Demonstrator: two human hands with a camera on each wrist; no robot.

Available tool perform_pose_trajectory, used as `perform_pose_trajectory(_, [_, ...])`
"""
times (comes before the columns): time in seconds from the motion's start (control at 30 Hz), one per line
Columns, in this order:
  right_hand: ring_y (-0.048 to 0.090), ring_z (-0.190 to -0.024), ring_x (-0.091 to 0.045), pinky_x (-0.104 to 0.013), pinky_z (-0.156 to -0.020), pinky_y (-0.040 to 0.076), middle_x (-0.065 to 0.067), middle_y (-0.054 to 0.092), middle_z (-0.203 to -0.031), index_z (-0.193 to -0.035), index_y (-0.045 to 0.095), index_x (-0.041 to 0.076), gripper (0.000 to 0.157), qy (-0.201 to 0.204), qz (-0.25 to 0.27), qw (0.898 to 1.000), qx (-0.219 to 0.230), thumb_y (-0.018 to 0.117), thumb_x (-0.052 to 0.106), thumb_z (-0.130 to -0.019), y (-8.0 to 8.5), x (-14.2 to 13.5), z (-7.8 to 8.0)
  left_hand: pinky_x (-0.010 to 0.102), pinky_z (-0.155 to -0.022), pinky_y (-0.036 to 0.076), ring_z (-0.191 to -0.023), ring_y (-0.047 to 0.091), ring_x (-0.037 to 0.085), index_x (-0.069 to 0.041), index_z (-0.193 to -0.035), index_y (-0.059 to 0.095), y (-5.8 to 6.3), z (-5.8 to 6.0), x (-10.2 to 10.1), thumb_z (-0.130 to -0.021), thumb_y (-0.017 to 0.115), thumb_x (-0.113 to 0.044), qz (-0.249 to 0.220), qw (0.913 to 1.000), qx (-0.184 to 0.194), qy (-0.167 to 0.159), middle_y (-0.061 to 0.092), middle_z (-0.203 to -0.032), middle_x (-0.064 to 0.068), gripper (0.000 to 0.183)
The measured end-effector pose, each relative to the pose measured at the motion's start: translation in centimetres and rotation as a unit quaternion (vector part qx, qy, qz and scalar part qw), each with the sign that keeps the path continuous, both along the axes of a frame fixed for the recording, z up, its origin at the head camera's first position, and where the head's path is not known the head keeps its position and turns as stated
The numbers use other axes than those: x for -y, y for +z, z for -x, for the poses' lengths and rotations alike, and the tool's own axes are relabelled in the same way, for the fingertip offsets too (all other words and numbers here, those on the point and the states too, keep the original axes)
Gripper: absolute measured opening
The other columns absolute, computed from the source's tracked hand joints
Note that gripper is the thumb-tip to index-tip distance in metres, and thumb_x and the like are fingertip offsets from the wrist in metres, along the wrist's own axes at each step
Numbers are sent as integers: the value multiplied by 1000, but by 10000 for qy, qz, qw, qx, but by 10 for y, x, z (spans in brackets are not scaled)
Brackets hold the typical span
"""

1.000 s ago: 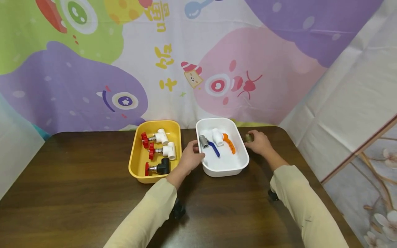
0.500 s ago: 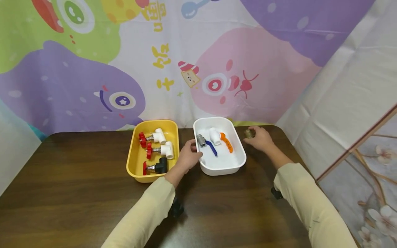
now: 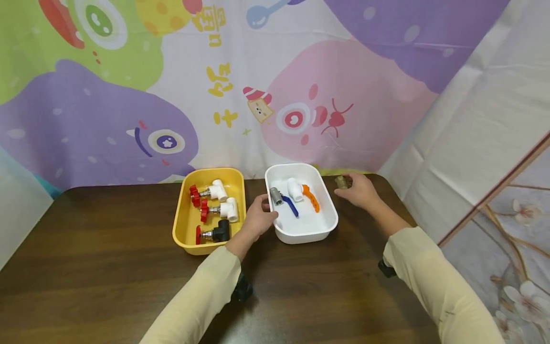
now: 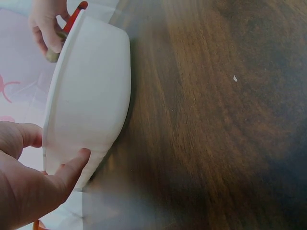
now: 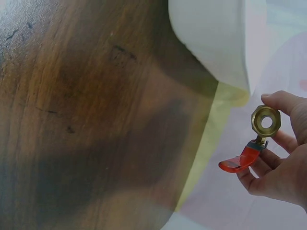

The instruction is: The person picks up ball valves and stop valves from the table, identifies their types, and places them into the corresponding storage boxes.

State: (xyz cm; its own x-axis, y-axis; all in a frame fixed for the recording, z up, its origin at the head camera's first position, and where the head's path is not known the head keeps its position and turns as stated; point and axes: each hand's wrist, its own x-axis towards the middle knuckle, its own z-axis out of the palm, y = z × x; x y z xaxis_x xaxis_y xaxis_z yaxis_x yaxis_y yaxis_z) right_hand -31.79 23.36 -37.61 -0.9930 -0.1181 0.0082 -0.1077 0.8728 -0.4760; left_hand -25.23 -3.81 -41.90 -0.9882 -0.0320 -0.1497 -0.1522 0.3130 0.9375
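My left hand [image 3: 259,217] holds the left wall of the white tray [image 3: 307,237], thumb and fingers on either side of the rim. In the white tray lie a grey metal ball valve with a blue lever [image 3: 290,206] and a white plastic ball valve with an orange lever [image 3: 311,198]. Just off the tray's right side, my right hand [image 3: 358,191] pinches a brass ball valve [image 5: 265,121]. Its red lever [image 5: 243,159] points away from the palm, and its open bore shows in the right wrist view.
Left of my left hand stands a yellow tray [image 3: 178,234]. Inside are two white tee valves [image 3: 231,209] with red knobs and a black tee valve [image 3: 221,231] with a red knob. A printed cloth [image 3: 240,143] hangs behind the brown table [image 3: 107,258].
My right hand, still pinching the brass ball valve, has shifted slightly away from me and from the white tray. My left hand stays at the tray's rim. The head view has drifted a little.
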Motion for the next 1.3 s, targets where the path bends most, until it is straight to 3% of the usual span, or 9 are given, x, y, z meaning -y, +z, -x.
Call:
perform_pose_trajectory(0.7, [53, -112, -35, -48, -94, 45, -22, 56, -123, -131, 49, 3, 60, 55, 156, 9999, -10, 69, 28, -80, 26, 20, -21, 33, -79, 56, -99, 57, 28, -4, -140, 36, 1, 0, -1, -86, 60, -4, -60, 9998, 183, -4, 52, -122, 21, 59])
perform_pose_trajectory(1.3, [53, -110, -31, -46, -94, 46, -18, 58, -119, -129, 52, 5, 58, 281, 212, 9994, -7, 71, 27, -79, 33, 35, -33, 32, -76, 57, -98, 58, 29, -4, -140, 35, 0, 1, -1, -87, 59, -4, -141, 9997, 201, -56, 51, -123, 22, 59])
